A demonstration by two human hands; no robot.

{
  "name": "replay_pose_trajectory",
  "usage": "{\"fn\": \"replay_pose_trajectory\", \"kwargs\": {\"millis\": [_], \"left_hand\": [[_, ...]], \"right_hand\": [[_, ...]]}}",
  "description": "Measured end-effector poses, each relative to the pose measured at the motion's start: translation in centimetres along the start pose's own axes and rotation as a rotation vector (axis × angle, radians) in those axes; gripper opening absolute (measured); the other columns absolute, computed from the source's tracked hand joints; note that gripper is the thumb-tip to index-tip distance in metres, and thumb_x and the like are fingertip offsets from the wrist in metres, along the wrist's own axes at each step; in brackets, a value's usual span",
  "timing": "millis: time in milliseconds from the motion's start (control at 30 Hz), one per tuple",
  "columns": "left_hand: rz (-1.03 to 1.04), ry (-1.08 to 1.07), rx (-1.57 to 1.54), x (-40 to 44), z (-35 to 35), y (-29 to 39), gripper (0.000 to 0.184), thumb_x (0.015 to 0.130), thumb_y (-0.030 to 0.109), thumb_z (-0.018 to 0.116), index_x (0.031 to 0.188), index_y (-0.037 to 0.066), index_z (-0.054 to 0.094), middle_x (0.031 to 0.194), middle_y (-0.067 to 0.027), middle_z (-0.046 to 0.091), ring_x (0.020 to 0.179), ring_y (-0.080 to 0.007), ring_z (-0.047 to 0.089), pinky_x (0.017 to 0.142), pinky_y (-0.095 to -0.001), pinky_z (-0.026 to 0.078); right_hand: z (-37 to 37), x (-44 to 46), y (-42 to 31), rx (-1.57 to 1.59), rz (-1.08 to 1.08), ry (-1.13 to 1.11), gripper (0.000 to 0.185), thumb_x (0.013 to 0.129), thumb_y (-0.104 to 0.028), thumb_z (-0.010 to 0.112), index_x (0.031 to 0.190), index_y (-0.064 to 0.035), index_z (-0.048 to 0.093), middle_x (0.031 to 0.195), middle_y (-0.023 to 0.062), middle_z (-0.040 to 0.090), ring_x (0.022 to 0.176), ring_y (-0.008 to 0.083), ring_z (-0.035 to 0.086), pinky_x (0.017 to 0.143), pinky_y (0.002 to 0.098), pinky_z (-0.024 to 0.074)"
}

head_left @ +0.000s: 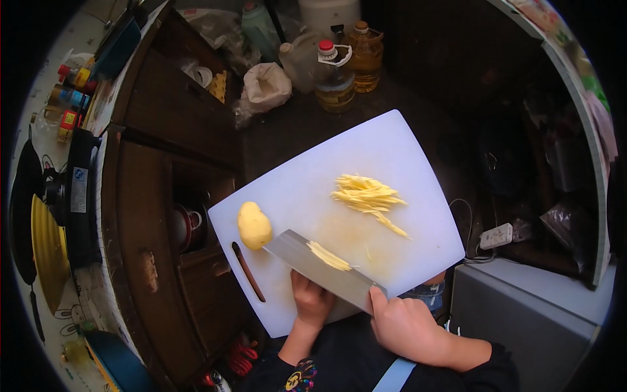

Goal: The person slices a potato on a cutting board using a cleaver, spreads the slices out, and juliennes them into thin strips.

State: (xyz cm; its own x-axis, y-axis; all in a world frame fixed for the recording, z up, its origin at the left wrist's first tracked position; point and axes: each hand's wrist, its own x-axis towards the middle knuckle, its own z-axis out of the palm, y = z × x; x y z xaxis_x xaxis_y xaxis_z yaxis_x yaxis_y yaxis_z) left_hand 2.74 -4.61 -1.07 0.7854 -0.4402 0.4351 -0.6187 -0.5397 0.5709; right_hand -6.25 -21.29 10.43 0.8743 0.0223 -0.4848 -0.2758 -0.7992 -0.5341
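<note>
The right hand point(408, 326) has its fingers closed round a cleaver point(333, 279) over the white board point(294, 196), near a peeled potato point(254, 225) and a pile of pale-yellow strips point(367, 193), while the left hand point(309, 302), fingers hidden behind the cleaver, has an indeterminable grip.

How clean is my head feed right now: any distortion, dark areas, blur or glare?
Head view: strong fisheye, black rim, straight edges bowing towards the sides; head view: the cutting board is bright, while the wooden cabinet sits dim; head view: the knife shows no harsh glare, and the pile of yellow strips no obvious motion blur.
</note>
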Motion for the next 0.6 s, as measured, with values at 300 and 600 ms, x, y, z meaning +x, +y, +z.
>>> {"fn": "replay_pose_trajectory", "kwargs": {"millis": [300, 600], "left_hand": [[0.029, 0.018, -0.01, 0.8, 0.1, 0.6, 0.023, 0.07, -0.006, 0.072, 0.092, -0.003, 0.067, 0.096, -0.0152, 0.061, 0.091, -0.0363, 0.058, 0.082, -0.043, 0.048], [0.027, 0.036, -0.006, 0.3, 0.4, 0.4, 0.025, 0.072, -0.005, 0.07, 0.096, -0.001, 0.066, 0.098, -0.016, 0.061, 0.093, -0.0375, 0.058, 0.082, -0.0433, 0.048]], "right_hand": [[-1.8, -2.0, 2.3, 0.023, -0.004, 0.094, 0.019, 0.086, -0.013, 0.057, 0.099, 0.0015, 0.055, 0.06, 0.0203, 0.062, 0.054, 0.038, 0.064, 0.052, 0.047, 0.0528], [-1.6, -5.4, 1.4, -0.024, -0.061, 0.121, 0.033, 0.083, -0.016, 0.062, 0.109, 0.0037, 0.057, 0.062, 0.017, 0.061, 0.05, 0.0328, 0.063, 0.046, 0.0425, 0.0516]]}}
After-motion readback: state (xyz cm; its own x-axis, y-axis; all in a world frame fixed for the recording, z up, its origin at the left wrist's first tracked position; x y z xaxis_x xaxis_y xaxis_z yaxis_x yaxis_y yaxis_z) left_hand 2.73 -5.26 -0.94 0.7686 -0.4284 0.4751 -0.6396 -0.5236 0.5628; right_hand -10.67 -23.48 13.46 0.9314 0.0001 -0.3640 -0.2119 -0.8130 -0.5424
